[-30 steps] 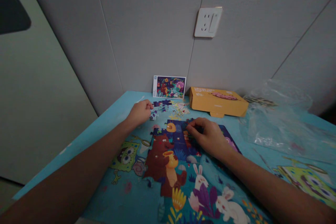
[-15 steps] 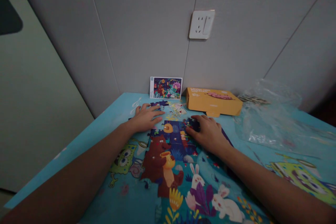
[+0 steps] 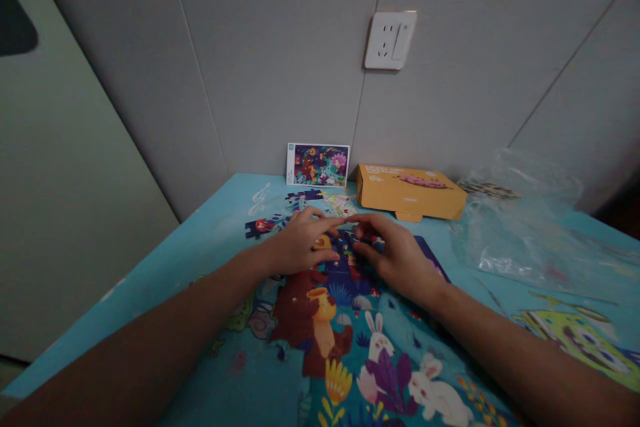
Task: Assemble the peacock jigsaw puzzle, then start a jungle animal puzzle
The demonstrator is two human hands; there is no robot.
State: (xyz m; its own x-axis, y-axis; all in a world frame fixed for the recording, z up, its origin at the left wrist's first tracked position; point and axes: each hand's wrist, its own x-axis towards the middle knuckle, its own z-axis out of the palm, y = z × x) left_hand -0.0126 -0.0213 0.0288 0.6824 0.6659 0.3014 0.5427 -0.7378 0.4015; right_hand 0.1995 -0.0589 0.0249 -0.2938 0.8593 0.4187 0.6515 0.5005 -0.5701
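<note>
Left hand (image 3: 300,247): lies on the upper edge of the jigsaw (image 3: 345,320), fingers loosely bent, tips almost meeting the other hand's. Whether they pinch a piece cannot be told.
Right hand (image 3: 395,257): palm down on the same edge, fingers curled as if pressing; anything beneath is hidden.
Jigsaw: part-assembled, flat on the blue table (image 3: 175,267), directly before the person.
Loose pieces (image 3: 263,225): scattered just beyond the left hand, within easy reach.
Picture card (image 3: 318,165): propped against the wall, facing the person, likely as a pattern.
Yellow box (image 3: 410,192): flat, just right of the card.
</note>
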